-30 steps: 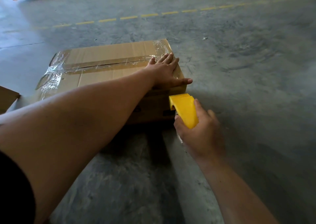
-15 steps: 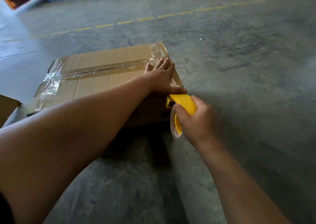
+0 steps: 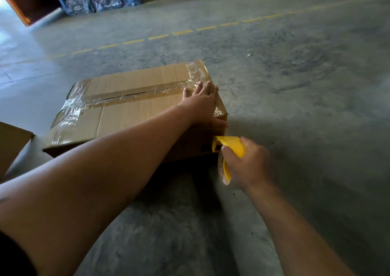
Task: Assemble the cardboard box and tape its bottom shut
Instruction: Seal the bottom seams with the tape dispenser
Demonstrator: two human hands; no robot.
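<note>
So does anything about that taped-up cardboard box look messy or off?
Yes. The clear tape at the far left end of the brown cardboard box is crumpled and wrinkled rather than flat, and the tape at the right end is creased too. The centre seam strip lies fairly straight.

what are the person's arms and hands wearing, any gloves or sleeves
No gloves: the left hand and right hand are bare, as are both forearms. No watch, rings or wristbands show. A dark sleeve edge shows at the left upper arm; the right arm shows no sleeve in view.
</note>
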